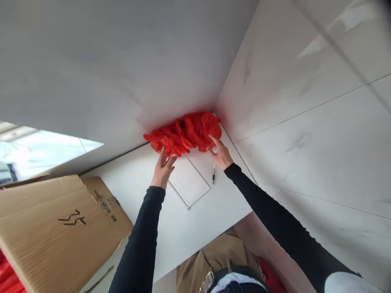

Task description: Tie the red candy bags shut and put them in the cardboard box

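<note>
A heap of crumpled, bright red thin material (186, 132), perhaps cloth or plastic film, lies against the wall at the far corner of the white table. At its front left edge is my left hand (163, 170), fingers apart and the tips touching or very near the red folds. My right hand (221, 155) reaches the heap's right end, thumb and fingers spread, fingertips at its edge. Neither hand is closed on it. A white paper pad (191, 185) rests on the table between my hands, its far end close to the heap. Beside it lies a black-and-clear pen (214, 175).
An open cardboard box (51, 236) with black marker writing stands at the left, red material showing at its lower left. Walls bound the white table (174, 232) at the back and right, the right one marble-patterned (305, 134). A window opening (45, 150) is at the left.
</note>
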`<control>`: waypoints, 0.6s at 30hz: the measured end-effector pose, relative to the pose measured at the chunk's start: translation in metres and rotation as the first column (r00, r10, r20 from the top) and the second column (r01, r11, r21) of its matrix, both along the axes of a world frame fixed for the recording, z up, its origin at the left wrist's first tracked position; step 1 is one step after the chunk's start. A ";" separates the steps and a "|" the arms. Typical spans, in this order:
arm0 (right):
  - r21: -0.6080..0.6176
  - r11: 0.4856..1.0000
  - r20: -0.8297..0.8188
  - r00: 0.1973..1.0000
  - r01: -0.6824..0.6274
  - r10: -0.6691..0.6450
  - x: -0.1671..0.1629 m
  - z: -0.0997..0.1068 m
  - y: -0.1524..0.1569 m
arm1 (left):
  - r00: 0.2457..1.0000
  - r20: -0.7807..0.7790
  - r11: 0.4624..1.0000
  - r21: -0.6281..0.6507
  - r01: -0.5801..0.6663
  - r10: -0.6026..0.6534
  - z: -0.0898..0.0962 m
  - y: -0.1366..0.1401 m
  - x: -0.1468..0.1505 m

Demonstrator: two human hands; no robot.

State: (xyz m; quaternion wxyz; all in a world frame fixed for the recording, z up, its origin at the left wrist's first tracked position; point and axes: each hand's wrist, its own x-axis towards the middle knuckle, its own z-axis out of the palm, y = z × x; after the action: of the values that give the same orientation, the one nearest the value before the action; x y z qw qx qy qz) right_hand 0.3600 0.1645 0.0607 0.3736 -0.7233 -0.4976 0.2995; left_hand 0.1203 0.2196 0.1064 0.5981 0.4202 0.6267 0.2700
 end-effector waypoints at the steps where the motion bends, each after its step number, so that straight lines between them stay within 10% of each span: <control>1: 0.002 1.000 0.028 0.999 0.021 -0.021 0.002 -0.008 -0.018 | 1.000 -0.013 1.000 0.007 -0.006 0.006 -0.002 -0.015 -0.011; 9: 0.040 0.980 0.365 0.910 0.195 -0.196 0.004 -0.106 -0.198 | 0.934 -0.228 0.961 0.046 -0.271 0.274 -0.059 -0.182 -0.119; 13: 0.109 0.981 0.502 0.843 0.162 -0.195 0.010 -0.149 -0.232 | 0.881 -0.256 0.918 0.104 -0.384 0.398 -0.117 -0.231 -0.131; 18: 0.154 0.984 0.512 0.844 0.095 -0.161 0.020 -0.149 -0.244 | 0.704 -0.331 0.766 0.423 -0.484 0.628 -0.152 -0.257 -0.114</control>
State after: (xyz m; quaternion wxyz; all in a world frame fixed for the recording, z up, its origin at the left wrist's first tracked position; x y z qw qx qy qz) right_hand 0.3805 -0.0798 -0.0886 0.2871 -0.7847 -0.5482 0.0351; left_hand 0.0059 -0.0372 -0.0454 0.2510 0.3461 0.7969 0.4268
